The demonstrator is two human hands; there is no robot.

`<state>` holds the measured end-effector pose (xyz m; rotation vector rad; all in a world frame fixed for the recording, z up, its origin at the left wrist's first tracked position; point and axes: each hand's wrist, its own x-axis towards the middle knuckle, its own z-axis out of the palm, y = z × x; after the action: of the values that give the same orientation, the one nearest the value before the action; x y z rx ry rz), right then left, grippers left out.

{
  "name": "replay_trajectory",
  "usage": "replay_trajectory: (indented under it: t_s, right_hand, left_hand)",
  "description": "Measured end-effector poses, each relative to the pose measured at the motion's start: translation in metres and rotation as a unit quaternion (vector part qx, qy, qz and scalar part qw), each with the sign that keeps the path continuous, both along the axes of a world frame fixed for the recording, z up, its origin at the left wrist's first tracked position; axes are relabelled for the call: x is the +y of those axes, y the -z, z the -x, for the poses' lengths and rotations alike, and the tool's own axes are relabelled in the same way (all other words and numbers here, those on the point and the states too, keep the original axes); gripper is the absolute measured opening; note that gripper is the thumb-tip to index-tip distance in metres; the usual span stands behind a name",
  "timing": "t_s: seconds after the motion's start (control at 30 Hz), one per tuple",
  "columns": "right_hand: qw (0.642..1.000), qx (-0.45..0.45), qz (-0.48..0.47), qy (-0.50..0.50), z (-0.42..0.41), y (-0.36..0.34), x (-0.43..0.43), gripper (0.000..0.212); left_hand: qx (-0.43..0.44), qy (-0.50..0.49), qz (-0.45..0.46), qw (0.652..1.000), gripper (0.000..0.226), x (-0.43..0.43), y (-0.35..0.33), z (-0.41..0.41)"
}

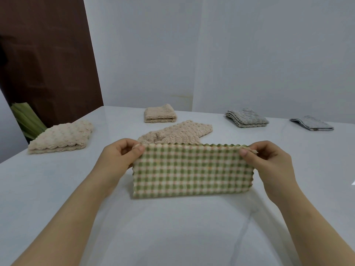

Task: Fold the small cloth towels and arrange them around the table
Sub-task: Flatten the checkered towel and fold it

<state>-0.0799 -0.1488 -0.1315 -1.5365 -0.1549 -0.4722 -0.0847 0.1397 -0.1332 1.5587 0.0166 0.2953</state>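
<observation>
**Folding the checked towel**

The green checked towel [190,171] is folded in half, its bottom on the white table [57,189]. The left hand [119,156] and right hand [269,160] fingers pinch its top corners, likely to line up the edges. Folded towels sit farther back.

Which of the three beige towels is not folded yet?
The rumpled beige towel just behind the green checked towel; the left beige towel and far beige towel lie folded.

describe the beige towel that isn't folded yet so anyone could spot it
On the white table, look just behind the green checked cloth being held up. The beige towel there lies rumpled and loose; the other beige towels and the grey towels are folded.
</observation>
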Motion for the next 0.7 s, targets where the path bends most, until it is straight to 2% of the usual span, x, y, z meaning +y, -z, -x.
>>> replay_trajectory:
  t_s: [0.2,0.27,0.33,0.4,0.47,0.53,0.6,0.63,0.7]
  right_hand:
    - [1.000,-0.001,-0.008,-0.009,0.001,-0.001,0.000,0.029]
    - [1.000,-0.002,-0.015,-0.005,0.002,-0.003,0.001,0.029]
    - [1.000,0.003,-0.030,0.004,0.001,-0.004,0.000,0.027]
    - [0.999,0.025,-0.015,0.017,0.000,-0.003,-0.002,0.022]
    - [0.996,0.081,0.014,0.024,-0.004,0.003,-0.003,0.016]
    - [0.987,0.148,0.051,0.029,-0.008,0.015,-0.005,0.012]
    - [0.974,0.202,0.093,0.034,-0.012,0.024,-0.006,0.015]
    - [0.969,0.217,0.109,0.034,-0.012,0.026,-0.007,0.019]
    - [0.966,0.216,0.141,0.024,-0.011,0.025,-0.007,0.025]
  left_hand:
    - [-0.013,-0.025,0.010,1.000,0.017,-0.002,-0.003,0.003]
    - [-0.008,-0.014,0.045,0.999,0.018,-0.004,-0.005,0.004]
    - [0.005,0.002,0.082,0.997,0.017,-0.006,-0.007,0.006]
    - [0.035,0.017,0.077,0.996,0.015,-0.007,-0.006,0.007]
    - [0.076,0.028,0.022,0.996,0.019,-0.008,0.000,0.006]
    - [0.093,0.007,-0.123,0.988,0.024,-0.007,0.011,0.002]
    - [0.088,-0.019,-0.266,0.960,0.029,-0.009,0.017,0.000]
    - [0.093,-0.020,-0.294,0.951,0.029,-0.010,0.018,0.000]
    - [0.107,0.002,-0.281,0.954,0.018,-0.011,0.016,0.002]
